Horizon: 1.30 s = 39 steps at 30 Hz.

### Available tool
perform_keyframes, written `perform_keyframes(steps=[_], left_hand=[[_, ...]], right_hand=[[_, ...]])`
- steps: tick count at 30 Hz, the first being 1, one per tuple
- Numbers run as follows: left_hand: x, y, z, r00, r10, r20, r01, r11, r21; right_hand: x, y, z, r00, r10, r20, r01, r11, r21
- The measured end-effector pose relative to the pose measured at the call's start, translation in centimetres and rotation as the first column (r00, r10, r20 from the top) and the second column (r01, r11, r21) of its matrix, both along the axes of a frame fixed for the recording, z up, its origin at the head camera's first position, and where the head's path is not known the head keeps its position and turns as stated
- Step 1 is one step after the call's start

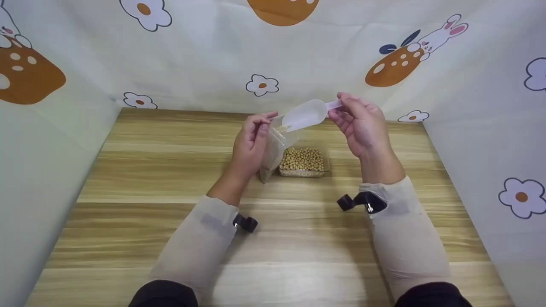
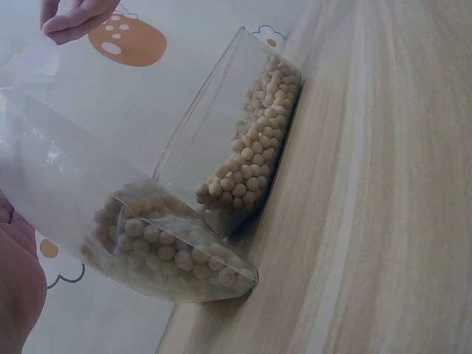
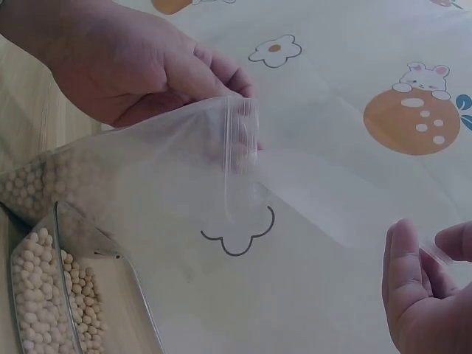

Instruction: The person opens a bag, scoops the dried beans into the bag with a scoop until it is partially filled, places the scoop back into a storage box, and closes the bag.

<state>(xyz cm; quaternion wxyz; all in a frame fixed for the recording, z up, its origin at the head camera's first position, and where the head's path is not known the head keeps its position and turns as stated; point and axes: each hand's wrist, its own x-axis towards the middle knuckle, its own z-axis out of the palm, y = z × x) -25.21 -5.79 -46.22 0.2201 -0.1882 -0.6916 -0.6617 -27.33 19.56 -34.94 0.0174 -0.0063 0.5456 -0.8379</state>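
My left hand [image 1: 251, 145] grips the top edge of a clear zip bag [image 1: 273, 151] and holds it tilted. Soybeans [image 2: 173, 251] fill the bag's bottom corner, which reaches down to the table in the left wrist view. A white translucent scoop [image 1: 308, 113] slants down to the left, its front lip at the bag's mouth. My right hand [image 1: 362, 125] pinches the scoop's short handle between thumb and fingers. A few soybeans show near the lip of the scoop. Beside the bag stands a clear rectangular container [image 1: 326, 165] with more soybeans in it.
The wood-grain table [image 1: 149, 170] extends around both arms. A pale cloth [image 1: 204, 55] with flowers, rabbits and orange shapes rises behind the table and along both sides. Each forearm carries a small black wrist camera [image 1: 369, 202] over a light sleeve.
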Motion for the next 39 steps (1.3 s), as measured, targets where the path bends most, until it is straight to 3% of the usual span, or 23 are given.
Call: perform_keyframes(steps=[11, 23, 31, 39], left_hand=[[0.2, 0.0, 0.0, 0.999, -0.001, 0.051, 0.002, 1.000, -0.015], [0.2, -0.1, 0.0, 1.000, -0.004, 0.017, 0.004, 1.000, 0.006], [0.0, -0.1, -0.3, 1.000, -0.005, -0.016, 0.005, 1.000, 0.003], [0.1, -0.1, 0.0, 1.000, 0.004, 0.016, -0.004, 1.000, -0.020]], right_hand=[[-0.2, 2.1, -0.7, 0.999, -0.022, 0.030, 0.023, 0.998, -0.053], [-0.9, 5.1, -1.9, 0.994, -0.043, 0.103, 0.056, 0.991, -0.124], [-1.6, 5.5, -4.3, 0.985, -0.029, 0.168, 0.044, 0.996, -0.083], [-1.7, 4.9, -7.0, 0.979, 0.022, 0.203, -0.015, 0.999, -0.036]])
